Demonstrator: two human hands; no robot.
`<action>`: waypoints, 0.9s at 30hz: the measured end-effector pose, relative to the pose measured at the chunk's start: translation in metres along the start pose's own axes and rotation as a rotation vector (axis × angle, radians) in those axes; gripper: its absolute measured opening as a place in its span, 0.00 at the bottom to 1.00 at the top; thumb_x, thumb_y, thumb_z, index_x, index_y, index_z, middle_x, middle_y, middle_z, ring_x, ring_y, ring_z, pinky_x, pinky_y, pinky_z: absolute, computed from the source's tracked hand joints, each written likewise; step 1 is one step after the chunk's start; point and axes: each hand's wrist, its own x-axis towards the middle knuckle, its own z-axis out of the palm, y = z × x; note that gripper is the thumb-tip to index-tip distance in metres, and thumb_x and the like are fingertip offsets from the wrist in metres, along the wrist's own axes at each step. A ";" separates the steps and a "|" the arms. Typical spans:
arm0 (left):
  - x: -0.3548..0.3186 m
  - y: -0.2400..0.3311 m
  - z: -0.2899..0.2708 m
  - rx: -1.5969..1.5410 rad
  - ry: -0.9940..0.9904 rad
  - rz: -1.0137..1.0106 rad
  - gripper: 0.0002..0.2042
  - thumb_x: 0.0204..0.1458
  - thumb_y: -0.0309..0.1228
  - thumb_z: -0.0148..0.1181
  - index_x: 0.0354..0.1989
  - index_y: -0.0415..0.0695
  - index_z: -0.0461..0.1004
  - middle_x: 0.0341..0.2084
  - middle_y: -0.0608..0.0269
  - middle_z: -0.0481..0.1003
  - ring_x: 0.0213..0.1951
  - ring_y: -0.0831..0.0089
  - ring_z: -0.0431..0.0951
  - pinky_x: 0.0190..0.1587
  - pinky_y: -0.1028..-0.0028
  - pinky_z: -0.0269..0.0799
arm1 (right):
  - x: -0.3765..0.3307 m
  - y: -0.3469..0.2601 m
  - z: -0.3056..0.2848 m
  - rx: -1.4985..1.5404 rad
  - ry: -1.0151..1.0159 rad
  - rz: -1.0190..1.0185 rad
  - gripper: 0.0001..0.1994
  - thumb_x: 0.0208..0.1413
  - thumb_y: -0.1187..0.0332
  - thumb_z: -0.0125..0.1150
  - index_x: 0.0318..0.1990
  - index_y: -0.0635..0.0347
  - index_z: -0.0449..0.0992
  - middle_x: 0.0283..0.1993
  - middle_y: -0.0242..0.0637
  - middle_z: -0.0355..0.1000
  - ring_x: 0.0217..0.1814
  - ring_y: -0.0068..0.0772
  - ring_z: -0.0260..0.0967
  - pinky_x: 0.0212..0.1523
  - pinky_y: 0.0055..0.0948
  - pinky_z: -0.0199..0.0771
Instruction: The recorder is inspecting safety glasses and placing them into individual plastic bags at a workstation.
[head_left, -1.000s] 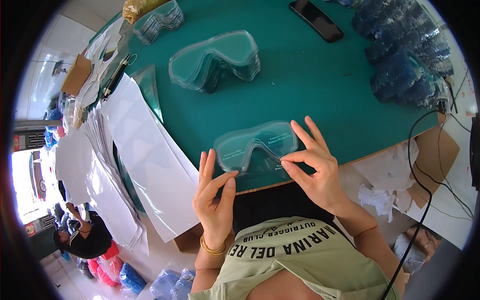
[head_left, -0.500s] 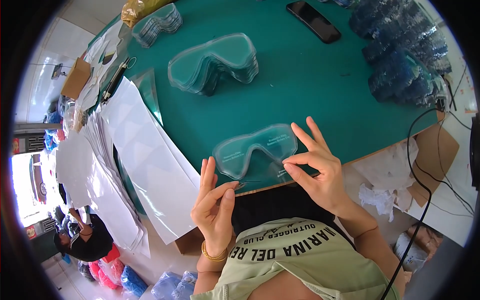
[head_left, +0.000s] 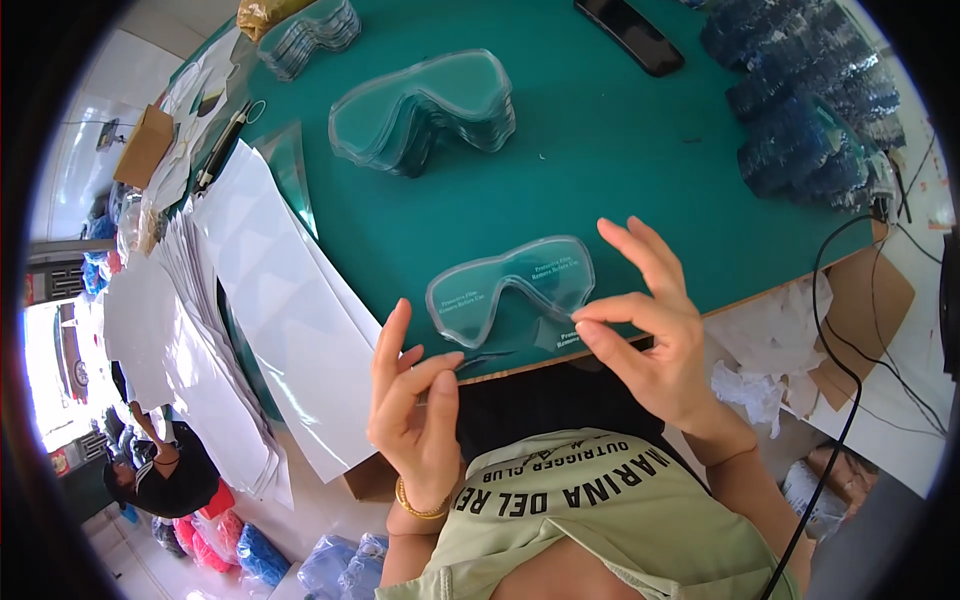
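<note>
A clear goggle lens (head_left: pixel 462 300) with pale printing on its film lies near the front edge of the green table. At its lower right corner, the thumb and forefinger of my right hand (head_left: pixel 655 330) are pinched together, the other fingers raised. What they grip, lens edge or film, is too small to make out. Just below that corner is a small clear printed piece of film (head_left: pixel 566 340). My left hand (head_left: pixel 415 400) is by the lens's lower left end, thumb and forefinger drawn close. A thin dark sliver (head_left: pixel 488 357) lies by its fingertip.
Beyond stands a stack of clear lenses (head_left: pixel 425 115), with a smaller stack (head_left: pixel 310 38) at far left. White sheets (head_left: pixel 285 310) overhang the table's left side. A black phone (head_left: pixel 630 35) and bundled bluish lenses (head_left: pixel 810 150) lie right. A person (head_left: pixel 165 465) sits at left.
My left hand has drawn back slightly left, away from the lens. My right fingertips have risen a little to the lens corner. The view has shifted slightly.
</note>
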 end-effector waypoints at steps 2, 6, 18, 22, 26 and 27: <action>0.008 0.002 0.003 -0.265 0.040 -0.065 0.07 0.54 0.18 0.54 0.37 0.32 0.78 0.55 0.41 0.72 0.56 0.58 0.73 0.54 0.66 0.69 | 0.010 -0.001 -0.004 0.288 -0.010 0.092 0.04 0.51 0.74 0.66 0.34 0.62 0.82 0.59 0.51 0.70 0.61 0.46 0.68 0.59 0.40 0.69; 0.029 0.004 0.010 -0.335 0.018 -0.245 0.08 0.61 0.22 0.53 0.40 0.31 0.77 0.32 0.51 0.80 0.28 0.74 0.80 0.27 0.80 0.73 | 0.029 0.007 0.006 0.584 -0.060 0.388 0.05 0.59 0.74 0.61 0.38 0.67 0.80 0.36 0.41 0.78 0.33 0.22 0.75 0.33 0.18 0.77; 0.042 0.006 0.023 -0.320 0.104 -0.386 0.08 0.58 0.22 0.59 0.43 0.32 0.78 0.15 0.62 0.74 0.11 0.83 0.67 0.11 0.84 0.57 | 0.041 0.009 0.025 0.448 -0.023 0.494 0.08 0.58 0.71 0.64 0.39 0.68 0.80 0.27 0.35 0.76 0.26 0.19 0.74 0.27 0.18 0.76; 0.042 0.010 0.028 -0.242 0.089 -0.371 0.14 0.58 0.22 0.56 0.52 0.34 0.74 0.13 0.69 0.70 0.09 0.86 0.62 0.10 0.85 0.51 | 0.033 0.012 0.029 0.410 -0.010 0.425 0.08 0.58 0.71 0.64 0.40 0.68 0.80 0.28 0.34 0.77 0.26 0.19 0.74 0.27 0.18 0.76; 0.045 0.010 0.026 -0.266 0.062 -0.390 0.17 0.57 0.20 0.55 0.56 0.33 0.71 0.12 0.70 0.69 0.09 0.88 0.60 0.10 0.85 0.48 | 0.029 0.015 0.034 0.387 0.033 0.364 0.08 0.58 0.72 0.64 0.41 0.68 0.79 0.30 0.35 0.77 0.28 0.19 0.74 0.28 0.18 0.77; 0.047 0.009 0.026 -0.294 0.060 -0.394 0.18 0.57 0.19 0.55 0.56 0.33 0.70 0.11 0.71 0.68 0.09 0.88 0.59 0.10 0.85 0.48 | 0.030 0.014 0.034 0.395 0.028 0.375 0.08 0.58 0.72 0.64 0.41 0.68 0.79 0.30 0.36 0.77 0.29 0.19 0.75 0.28 0.19 0.77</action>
